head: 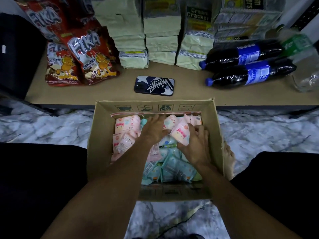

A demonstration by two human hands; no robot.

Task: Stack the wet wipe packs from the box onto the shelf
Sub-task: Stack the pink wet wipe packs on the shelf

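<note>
An open cardboard box (216, 135) stands on the floor in front of a low tan shelf (112, 90). Inside lie several pink wet wipe packs (126, 125) at the far and left side and several pale blue packs (172, 169) nearer to me. Both of my hands are inside the box. My left hand (153, 129) rests palm down on the packs near the middle, fingers spread toward the far wall. My right hand (196, 144) grips a pink wet wipe pack (181, 134) and tilts it up above the others.
On the shelf stand red Fika snack bags (81, 57) at left, stacked pale cracker packs (162, 40) in the middle, and two cola bottles (248, 66) lying at right. A phone (154, 85) lies face down just beyond the box. My bare foot (228, 161) sits right of the box on marble floor.
</note>
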